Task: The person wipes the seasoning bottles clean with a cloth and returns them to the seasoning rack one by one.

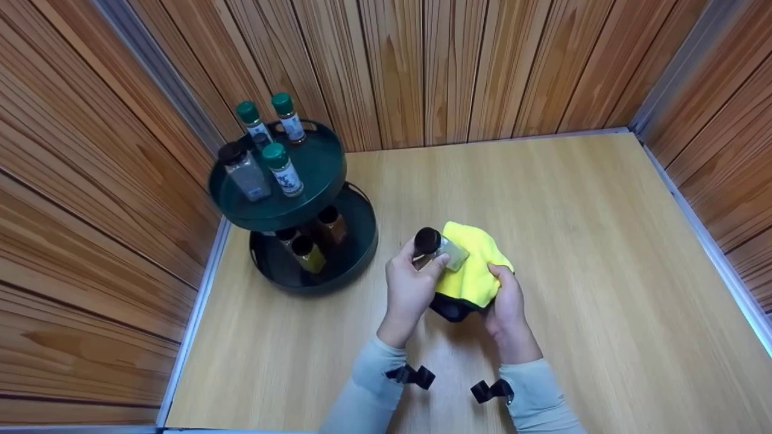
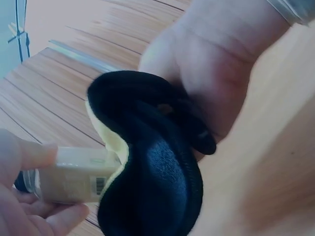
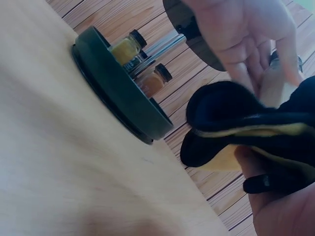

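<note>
My left hand [image 1: 411, 286] grips a clear spice jar [image 1: 452, 252] with a dark cap, tilted so the cap points to the upper left. In the left wrist view a barcode label shows on the jar [image 2: 74, 174]. A folded cloth [image 1: 473, 256], yellow on one face and black on the other, touches the jar's base end. My right hand [image 1: 506, 301] holds this cloth, thumb on the yellow face. From the right wrist view, the cloth's black folds [image 3: 221, 108] hide part of the jar and some of the right fingers.
A dark green two-tier round rack [image 1: 325, 175] stands at the left. Its upper tier carries green-capped bottles [image 1: 283, 169] and a larger dark-capped jar [image 1: 244, 172]. More dark-capped jars [image 1: 309, 253] stand on the lower tier. Wood-panel walls [image 1: 392, 72] enclose the table [image 1: 603, 241].
</note>
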